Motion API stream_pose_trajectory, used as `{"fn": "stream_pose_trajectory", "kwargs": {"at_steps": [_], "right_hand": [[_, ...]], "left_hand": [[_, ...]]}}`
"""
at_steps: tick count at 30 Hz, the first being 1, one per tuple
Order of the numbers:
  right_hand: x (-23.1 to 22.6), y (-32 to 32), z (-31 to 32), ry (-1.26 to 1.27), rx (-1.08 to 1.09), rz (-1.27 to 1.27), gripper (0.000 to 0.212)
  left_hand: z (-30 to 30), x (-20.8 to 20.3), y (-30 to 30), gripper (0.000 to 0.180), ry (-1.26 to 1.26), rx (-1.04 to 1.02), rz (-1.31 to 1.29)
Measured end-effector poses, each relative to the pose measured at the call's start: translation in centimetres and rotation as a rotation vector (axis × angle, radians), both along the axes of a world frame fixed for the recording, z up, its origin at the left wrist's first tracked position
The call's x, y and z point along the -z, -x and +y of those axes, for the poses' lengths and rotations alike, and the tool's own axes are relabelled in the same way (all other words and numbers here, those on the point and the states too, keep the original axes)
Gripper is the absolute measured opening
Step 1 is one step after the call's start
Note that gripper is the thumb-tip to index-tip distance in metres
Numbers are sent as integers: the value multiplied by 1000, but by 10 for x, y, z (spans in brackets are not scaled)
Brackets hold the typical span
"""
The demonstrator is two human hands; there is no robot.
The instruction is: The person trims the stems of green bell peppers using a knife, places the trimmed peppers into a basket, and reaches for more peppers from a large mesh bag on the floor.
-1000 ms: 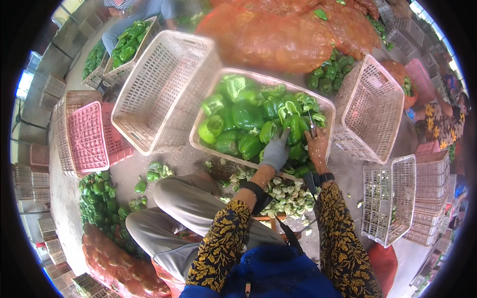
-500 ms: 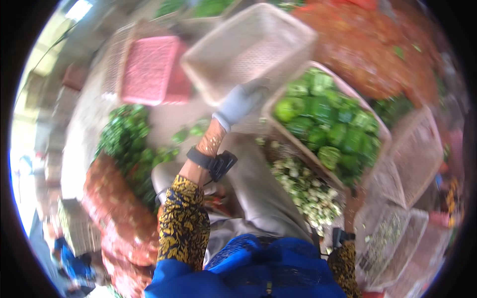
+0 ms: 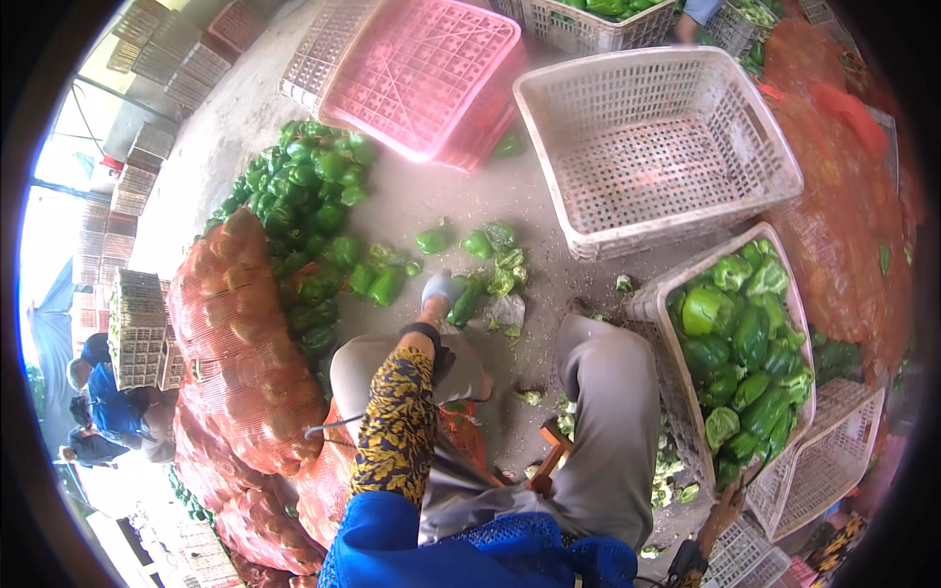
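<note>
My left hand (image 3: 446,287), in a pale grey glove, reaches down to the floor between my knees. It is against a green bell pepper (image 3: 465,303); its fingers are hidden, so I cannot tell whether it grips. My right hand (image 3: 723,512) is at the near corner of a crate (image 3: 659,365) full of green peppers (image 3: 750,338). Its fingers are hard to make out. Beside the left hand lie loose peppers (image 3: 385,285) and pale trimmings (image 3: 507,312). A whitish lattice crate (image 3: 573,238) with nothing in it stands beyond the pepper crate.
A pink crate (image 3: 421,83) lies upturned at the far left. Below it is a pepper heap (image 3: 312,176), beside filled red mesh sacks (image 3: 235,343). More mesh sacks (image 3: 823,265) lie at right. An orange-brown stool-like frame (image 3: 551,453) is between my legs. Another person (image 3: 113,392) sits far left.
My left hand has left the rim of the whitish crate and come down to the pepper on the floor. The view has shifted, so the crates appear farther right. My right hand stays by the pepper crate.
</note>
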State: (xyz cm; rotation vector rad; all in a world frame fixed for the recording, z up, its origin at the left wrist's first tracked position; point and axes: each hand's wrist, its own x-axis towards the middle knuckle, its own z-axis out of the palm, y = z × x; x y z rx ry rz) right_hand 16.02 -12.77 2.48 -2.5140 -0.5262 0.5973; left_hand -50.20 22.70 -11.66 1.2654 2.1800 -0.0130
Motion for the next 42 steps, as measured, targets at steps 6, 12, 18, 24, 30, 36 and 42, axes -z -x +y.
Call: {"fn": "stream_pose_trajectory", "kwargs": {"at_steps": [6, 12, 18, 24, 30, 36, 42], "right_hand": [[-44, 65, 30, -7, -30, -152, 39], [-44, 94, 43, -135, -143, -66, 34], [-56, 138, 115, -317, -262, 149, 34], [-106, 175, 182, -492, -398, 457, 22], [-164, 203, 225, -780, -339, 953, 35], [-157, 162, 199, -842, -83, 1489, 38], [-145, 142, 154, -983, 38, 1313, 35]], "left_hand": [[-30, 77, -33, 105, 98, -252, 214], [-5, 59, -27, 78, -35, -306, 18], [-40, 72, -41, 50, -441, -699, -1081], [9, -111, -141, 53, -576, -416, -1606], [1, -292, -219, 73, -775, 341, -1396], [-57, -337, -314, 68, -1223, 1051, -730], [-114, -322, -367, 85, -1162, 1122, -620]]}}
